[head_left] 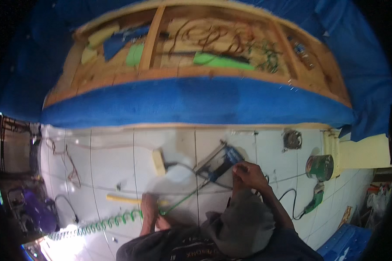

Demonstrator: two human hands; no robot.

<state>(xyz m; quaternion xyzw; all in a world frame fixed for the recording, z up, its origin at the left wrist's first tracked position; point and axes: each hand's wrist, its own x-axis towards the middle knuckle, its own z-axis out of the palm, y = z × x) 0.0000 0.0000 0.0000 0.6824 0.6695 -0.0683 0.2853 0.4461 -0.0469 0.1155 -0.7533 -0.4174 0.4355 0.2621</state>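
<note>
A blue air stapler (226,160) lies on the white tiled floor in front of me. My right hand (248,174) is at its right side, with fingers curled and pinched together; what is between them is too small to make out. From the stapler a straight length of green hose leads back to a coiled green air hose (113,222). At the lower left, what looks like my left hand (149,206) is low over a yellow strip (122,199) and the hose. Its fingers are hidden, so I cannot tell whether it grips anything. A grey cloth covers part of the view by my right forearm.
Ahead stands a wooden frame (154,37) with blue fabric (196,102) along its near side and cords inside. A cream power strip (158,162), a round metal part (292,139), a green can (319,167) and a green corded tool (314,199) are on the floor.
</note>
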